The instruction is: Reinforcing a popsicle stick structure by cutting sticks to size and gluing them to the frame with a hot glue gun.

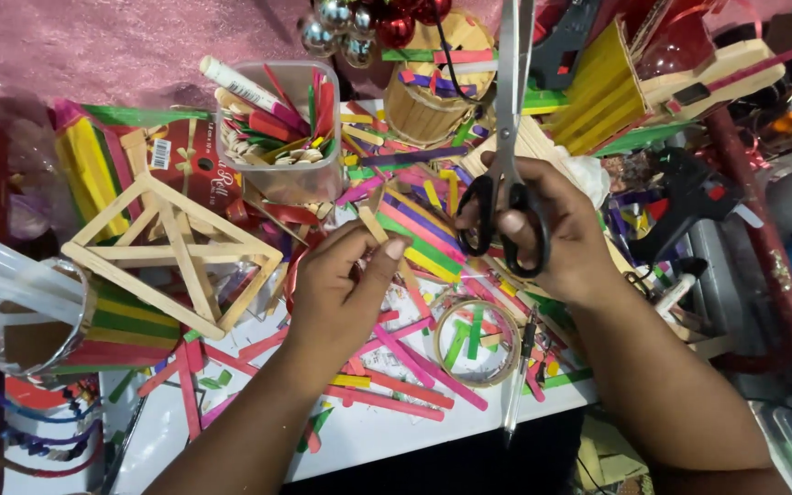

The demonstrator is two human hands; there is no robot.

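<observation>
Wooden craft sticks in pink, green, yellow and purple lie scattered over the white tabletop (387, 438). At the centre, the left hand (346, 289) pinches a plain wooden stick (379, 231) between thumb and fingertips, the fingers clenched around its lower end while the stick tilts up toward 11 o'clock. Just to the right, at about 2 o'clock from that hand, the right hand (552, 234) grasps a pair of scissors (509, 137): thumb and fingers are threaded through the black handle loops, and the steel blades point up toward 12 o'clock, nearly closed. Blades and stick are apart.

Under both hands lies a panel of striped sticks (419, 236) glued side by side. At 5 o'clock from the left hand rests a roll of clear tape (478, 341) with green bits inside its ring, and a pen (517, 385) lies just beside it, pointing to 6 o'clock. At 9 o'clock stands an open frame of bare sticks (176, 252) built like a pyramid. At 11 o'clock a clear plastic tub (277, 128) holds coloured sticks and a marker. A round stick-built barrel (428, 101) sits at 12 o'clock, with shiny baubles (359, 27) beyond it.
</observation>
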